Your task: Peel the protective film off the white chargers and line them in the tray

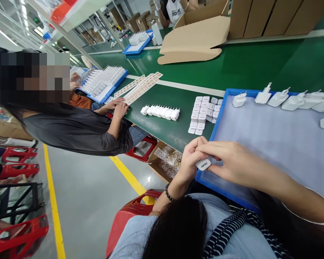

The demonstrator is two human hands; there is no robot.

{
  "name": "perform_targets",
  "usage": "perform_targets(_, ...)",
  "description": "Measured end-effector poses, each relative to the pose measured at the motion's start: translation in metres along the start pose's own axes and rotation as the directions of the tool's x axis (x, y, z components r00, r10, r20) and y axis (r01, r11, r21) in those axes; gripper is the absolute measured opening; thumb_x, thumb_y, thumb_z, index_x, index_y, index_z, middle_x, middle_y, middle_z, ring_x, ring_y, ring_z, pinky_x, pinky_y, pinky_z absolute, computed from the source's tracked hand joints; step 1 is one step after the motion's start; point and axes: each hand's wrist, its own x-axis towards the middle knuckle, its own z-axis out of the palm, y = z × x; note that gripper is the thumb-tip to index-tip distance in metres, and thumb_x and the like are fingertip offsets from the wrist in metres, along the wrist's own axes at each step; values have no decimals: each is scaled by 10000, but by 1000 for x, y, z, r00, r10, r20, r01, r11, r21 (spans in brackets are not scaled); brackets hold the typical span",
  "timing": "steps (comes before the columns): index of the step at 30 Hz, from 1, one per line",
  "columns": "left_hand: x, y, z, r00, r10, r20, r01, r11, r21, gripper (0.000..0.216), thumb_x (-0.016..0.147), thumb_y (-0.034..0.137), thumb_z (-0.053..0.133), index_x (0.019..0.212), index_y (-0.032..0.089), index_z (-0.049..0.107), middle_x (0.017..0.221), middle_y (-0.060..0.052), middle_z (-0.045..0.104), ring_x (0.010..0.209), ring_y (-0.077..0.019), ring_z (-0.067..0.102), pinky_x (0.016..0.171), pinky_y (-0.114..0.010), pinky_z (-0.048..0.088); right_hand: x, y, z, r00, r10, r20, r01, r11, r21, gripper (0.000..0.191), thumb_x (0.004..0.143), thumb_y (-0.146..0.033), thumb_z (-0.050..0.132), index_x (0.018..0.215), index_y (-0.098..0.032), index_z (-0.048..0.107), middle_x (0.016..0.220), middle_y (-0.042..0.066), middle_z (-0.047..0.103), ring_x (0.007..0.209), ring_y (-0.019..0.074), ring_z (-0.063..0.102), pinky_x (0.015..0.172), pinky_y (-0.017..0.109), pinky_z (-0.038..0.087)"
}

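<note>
Charger (203,164) (small, white, with dark lettering) is held at the near corner of the blue tray (259,122), pinched between the fingers of both hands. Left hand (190,158) is curled around its left end; right hand (229,158) is laid over it, fingers pressed on top. More chargers (162,111) are lined up on the green desk (248,64).

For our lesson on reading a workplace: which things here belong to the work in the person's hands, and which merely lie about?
In the work:
left hand
right hand
white charger held by both
blue tray
chargers on the tray

Lying about:
cardboard box
red stool
label strips under a co-worker's hand
</note>
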Motion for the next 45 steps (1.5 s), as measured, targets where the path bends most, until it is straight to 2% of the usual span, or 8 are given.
perform_targets(5,15,-5,-14,997,-83,3,82,993,86,360,870,551,546,944,199,573,895,-41,598,841,-200,561,768,-326,464,21,31,-21,994,109,-8,-106,982,159,187,765,-246,803,940,-271,743,954,14,731,867,206,689,737,336,525)
perform_targets(10,33,-21,-44,978,47,-205,101,750,653,212,952,405,556,1048,217,576,1093,-77,658,1044,-227,612,937,-353,488,24,75,-58,905,403,-137,-373,905,204,192,912,-395,667,1003,-237,609,1042,36,747,949,204,722,845,375,555)
perform_targets(14,54,-33,-71,924,258,-282,202,296,934,186,938,214,536,1107,184,608,1151,-143,678,1109,-287,638,1008,-435,499,8,98,-89,684,598,-418,-663,748,-16,395,962,-454,636,1194,-138,585,1159,248,728,1094,375,687,864,514,461)
perform_targets(20,97,-35,-103,915,312,-255,287,-61,956,565,922,182,519,1485,140,495,1547,-223,529,1387,-384,493,1109,-517,439,-7,129,-115,324,751,-575,-946,252,-204,552,1015,-453,576,1210,45,714,1282,381,677,1298,421,610,768,464,376)
perform_targets(23,104,-34,-104,939,253,-231,286,-205,936,657,904,124,471,1559,147,434,1549,-202,543,1385,-385,486,1066,-512,444,-6,141,-115,257,787,-562,-965,172,-200,532,987,-367,626,1172,123,719,1285,434,652,1320,453,598,759,474,357)
perform_targets(31,101,-31,-90,963,212,-166,222,-274,936,724,857,-30,381,1482,275,581,1326,-165,624,1197,-352,557,961,-464,427,-1,116,-99,428,739,-520,-902,316,-294,570,984,-335,628,1382,68,567,1357,439,593,1326,515,569,828,492,430)
perform_targets(38,104,-28,-105,973,182,-144,191,-272,943,651,887,-17,378,1377,303,662,1283,-159,631,1198,-345,539,995,-490,398,-4,132,-52,688,725,-30,-676,625,-391,255,1027,-376,663,1202,-194,702,1227,95,712,1010,199,702,881,393,612)
perform_targets(45,93,-25,-111,943,283,-172,102,245,964,150,934,156,587,1053,195,669,1131,-143,601,1243,-351,445,1134,-581,314,-9,169,9,882,465,75,-434,863,-258,290,1037,-379,651,1267,-204,678,1256,88,704,1019,201,707,863,390,623)
